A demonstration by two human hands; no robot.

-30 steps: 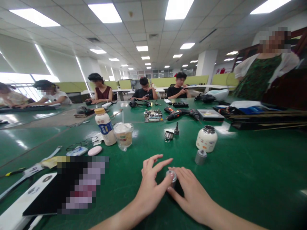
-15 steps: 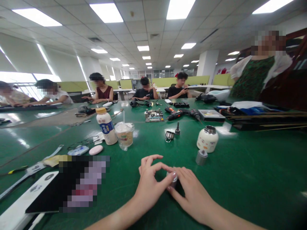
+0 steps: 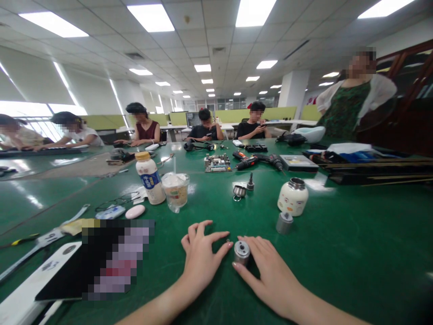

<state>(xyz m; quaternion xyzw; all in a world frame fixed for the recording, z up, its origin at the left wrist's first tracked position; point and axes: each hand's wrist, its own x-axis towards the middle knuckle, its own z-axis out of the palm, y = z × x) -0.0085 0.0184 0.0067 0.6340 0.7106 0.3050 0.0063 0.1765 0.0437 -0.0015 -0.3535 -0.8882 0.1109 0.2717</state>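
A silver metal cylinder [image 3: 241,253] stands upright on the green table, its round top with small holes uncovered. My right hand [image 3: 270,275] curves around its right side, fingers behind and thumb in front, gripping it. Just left of the cylinder, my left hand [image 3: 203,257] pinches something tiny between thumb and index fingertips, too small to make out; its other fingers are spread. A second metal cylinder [image 3: 284,223] with a shaft on top stands farther right, beside a white patterned jar [image 3: 292,197] with an open metal mouth.
Behind are a metal cup-like part [image 3: 239,192], a dark fitting [image 3: 250,183], a circuit board [image 3: 217,163] and power drills [image 3: 248,161]. At the left are a bottle [image 3: 150,179], a plastic cup [image 3: 175,192], a pink oval case [image 3: 135,211] and a tablet [image 3: 67,271]. Several people are around.
My left hand has moved left off the cylinder's top, uncovering it. My right hand stays around the cylinder. The standing person at the right has shifted left.
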